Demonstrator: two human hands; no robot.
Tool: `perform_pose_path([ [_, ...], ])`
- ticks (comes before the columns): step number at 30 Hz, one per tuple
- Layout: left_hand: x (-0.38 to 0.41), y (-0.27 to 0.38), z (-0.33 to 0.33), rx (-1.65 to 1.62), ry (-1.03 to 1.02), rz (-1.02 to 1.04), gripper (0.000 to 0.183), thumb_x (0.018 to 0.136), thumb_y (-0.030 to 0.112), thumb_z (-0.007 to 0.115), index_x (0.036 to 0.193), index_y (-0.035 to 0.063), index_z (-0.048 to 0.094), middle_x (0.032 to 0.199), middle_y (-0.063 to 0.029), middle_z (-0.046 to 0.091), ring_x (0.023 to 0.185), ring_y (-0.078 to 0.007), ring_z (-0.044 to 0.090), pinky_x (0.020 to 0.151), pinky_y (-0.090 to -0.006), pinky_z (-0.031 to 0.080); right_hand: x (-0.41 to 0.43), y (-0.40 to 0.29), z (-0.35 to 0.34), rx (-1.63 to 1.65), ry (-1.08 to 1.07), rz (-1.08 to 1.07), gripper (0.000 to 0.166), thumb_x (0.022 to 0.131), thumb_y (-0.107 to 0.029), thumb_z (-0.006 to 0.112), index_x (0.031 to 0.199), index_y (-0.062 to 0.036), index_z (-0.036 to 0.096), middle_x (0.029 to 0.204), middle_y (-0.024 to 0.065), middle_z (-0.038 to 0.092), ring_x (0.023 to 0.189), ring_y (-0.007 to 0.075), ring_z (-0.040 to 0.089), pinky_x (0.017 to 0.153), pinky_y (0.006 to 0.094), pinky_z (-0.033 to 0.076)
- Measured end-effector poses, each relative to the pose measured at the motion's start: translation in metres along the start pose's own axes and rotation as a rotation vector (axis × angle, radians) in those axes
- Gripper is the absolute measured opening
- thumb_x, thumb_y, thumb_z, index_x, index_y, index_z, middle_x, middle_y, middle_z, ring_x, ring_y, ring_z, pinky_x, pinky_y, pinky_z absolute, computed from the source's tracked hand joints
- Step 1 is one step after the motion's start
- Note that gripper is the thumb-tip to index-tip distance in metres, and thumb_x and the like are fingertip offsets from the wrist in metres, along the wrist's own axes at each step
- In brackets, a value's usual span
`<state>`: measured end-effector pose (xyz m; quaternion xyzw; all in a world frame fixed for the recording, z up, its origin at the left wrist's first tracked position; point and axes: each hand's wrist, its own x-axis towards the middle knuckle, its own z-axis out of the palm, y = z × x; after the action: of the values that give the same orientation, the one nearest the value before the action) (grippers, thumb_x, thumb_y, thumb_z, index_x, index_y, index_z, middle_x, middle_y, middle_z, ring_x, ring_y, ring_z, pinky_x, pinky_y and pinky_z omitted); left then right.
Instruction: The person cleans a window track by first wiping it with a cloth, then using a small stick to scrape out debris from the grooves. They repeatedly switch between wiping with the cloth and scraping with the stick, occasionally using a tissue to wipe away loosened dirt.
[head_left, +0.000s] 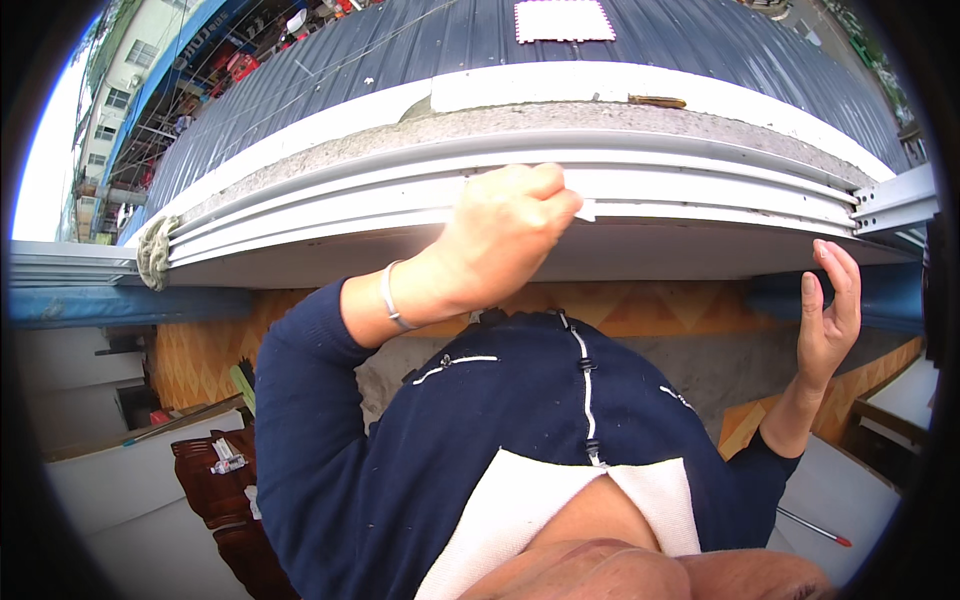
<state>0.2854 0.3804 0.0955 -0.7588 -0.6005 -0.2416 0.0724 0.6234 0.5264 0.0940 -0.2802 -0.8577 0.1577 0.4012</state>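
Observation:
My left hand (506, 232), with a bracelet on its wrist, is a fist over the middle of a white sliding-window track (675, 187). From between its thumb and fingers sticks the corner of a small white piece (586, 211); the rest is hidden, and its material cannot be told. My right hand (831, 315) is raised near the right end of the sill, fingers apart and holding nothing. A crumpled, dirty pale rag (155, 253) hangs over the left end of the track.
Outside the track runs a rough concrete ledge (525, 116), bearing a tool with a yellowish handle (657, 101). Beyond is a dark corrugated metal roof (420, 45) with a pale mat (564, 20). Indoors, a dark wooden chair (214, 480) stands at lower left. Blue curtains (112, 304) flank the window.

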Motion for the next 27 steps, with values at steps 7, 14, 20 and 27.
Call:
perform_pose_path([
  [7, 0.088, 0.024, 0.043, -0.747, 0.108, -0.146, 0.008, 0.085, 0.007, 0.065, 0.092, 0.0027, 0.065, 0.083, -0.0058, 0.066, 0.073, -0.0132, 0.063, 0.064, -0.0256, 0.049, -0.028, -0.008, 0.009, 0.206, 0.155, 0.088, 0.034, 0.081, 0.007, 0.062, 0.114, 0.0016, 0.059, 0.115, 0.0131, 0.057, 0.096, 0.0182, 0.057, 0.086, 0.0295, 0.045],
  [14, 0.048, 0.006, 0.017, -1.723, 0.093, -0.605, 0.014, 0.089, 0.012, 0.064, 0.094, 0.0025, 0.055, 0.093, -0.0088, 0.064, 0.082, -0.0129, 0.063, 0.073, -0.0272, 0.053, 0.029, -0.06, 0.09, 0.406, 0.079, -0.15, 0.044, 0.077, 0.002, 0.071, 0.118, -0.0001, 0.058, 0.118, 0.0152, 0.057, 0.092, 0.0185, 0.06, 0.068, 0.0264, 0.051],
  [20, -0.004, -0.011, 0.005, -1.75, 0.275, -0.389, 0.013, 0.088, 0.008, 0.065, 0.095, 0.0012, 0.057, 0.096, -0.0044, 0.062, 0.088, -0.0093, 0.06, 0.077, -0.0248, 0.051, 0.065, -0.112, 0.145, 0.551, -0.096, -0.148, 0.042, 0.079, 0.003, 0.069, 0.119, -0.001, 0.058, 0.105, 0.0096, 0.061, 0.084, 0.0133, 0.059, 0.065, 0.0222, 0.048],
  [27, -0.114, -0.061, -0.047, -0.494, 0.82, -0.298, 0.018, 0.078, -0.005, 0.066, 0.095, 0.0026, 0.064, 0.098, -0.0103, 0.065, 0.09, -0.0222, 0.061, 0.078, -0.0301, 0.048, 0.146, -0.197, 0.188, 0.387, -0.353, -0.559, 0.029, 0.081, 0.006, 0.061, 0.109, -0.0002, 0.064, 0.096, 0.0132, 0.063, 0.081, 0.0236, 0.063, 0.07, 0.0302, 0.051],
])
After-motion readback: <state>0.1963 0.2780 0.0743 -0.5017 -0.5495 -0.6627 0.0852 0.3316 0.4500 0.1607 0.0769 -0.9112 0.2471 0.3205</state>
